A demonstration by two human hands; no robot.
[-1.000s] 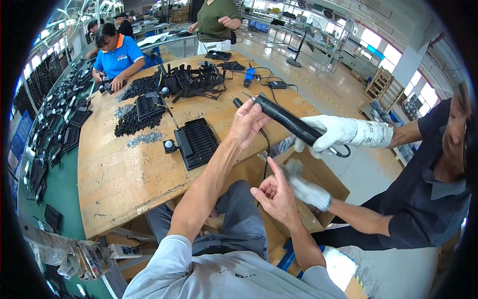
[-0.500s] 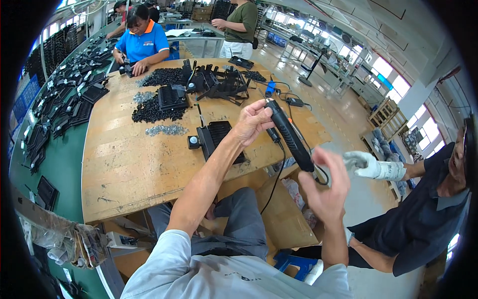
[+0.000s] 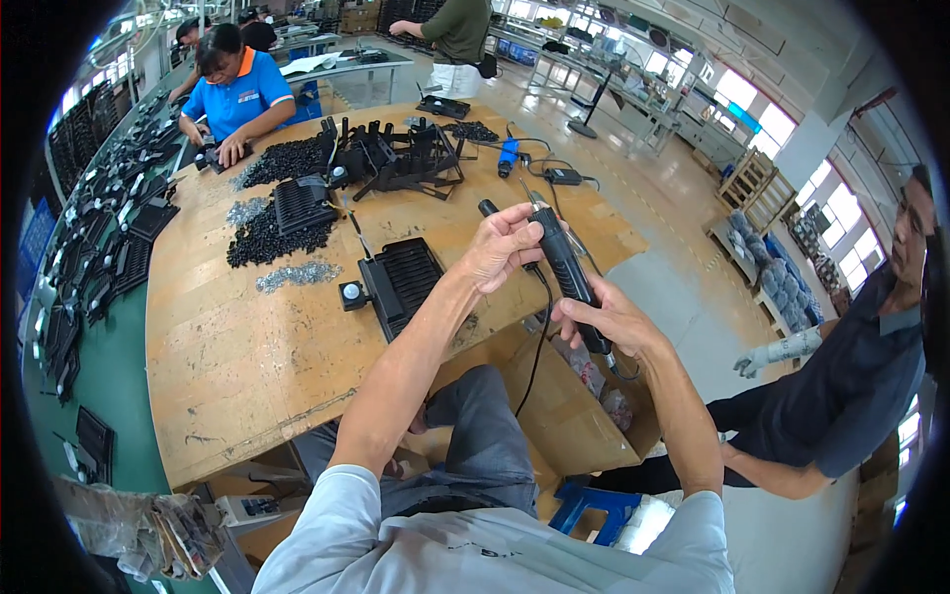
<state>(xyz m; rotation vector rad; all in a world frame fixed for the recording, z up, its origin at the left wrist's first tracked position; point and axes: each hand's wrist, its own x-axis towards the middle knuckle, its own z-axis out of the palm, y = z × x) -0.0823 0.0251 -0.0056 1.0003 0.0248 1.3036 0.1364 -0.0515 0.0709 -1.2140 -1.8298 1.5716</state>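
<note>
- Far left, a green conveyor belt (image 3: 129, 346) carries many black lamp housings
- Beyond the wooden worktable (image 3: 228, 366), a co-worker in a blue shirt (image 3: 240, 99) bends over a small dark part, both hands at it
- On the worktable, piles of small black parts (image 3: 262, 246) lie beside scattered silver hardware (image 3: 297, 277)
- Right of these, a finned black floodlight housing (image 3: 408, 269) with a white-domed sensor (image 3: 351, 292) lies partly behind the left forearm; black brackets (image 3: 401, 163) are heaped farther back
- Left hand (image 3: 503, 247): thumb and fingers narrowed, pinching the nose end of a black electric screwdriver (image 3: 565, 262)
- The screwdriver is held aslant between both hands, above the table's right edge, its bit pointing up and away
- Right hand (image 3: 618, 322): fingers curled around the screwdriver's lower, corded end, over an open cardboard box (image 3: 569, 441)
- Far right, a co-worker in a dark shirt (image 3: 821, 396) wears a pale glove (image 3: 777, 354)
</note>
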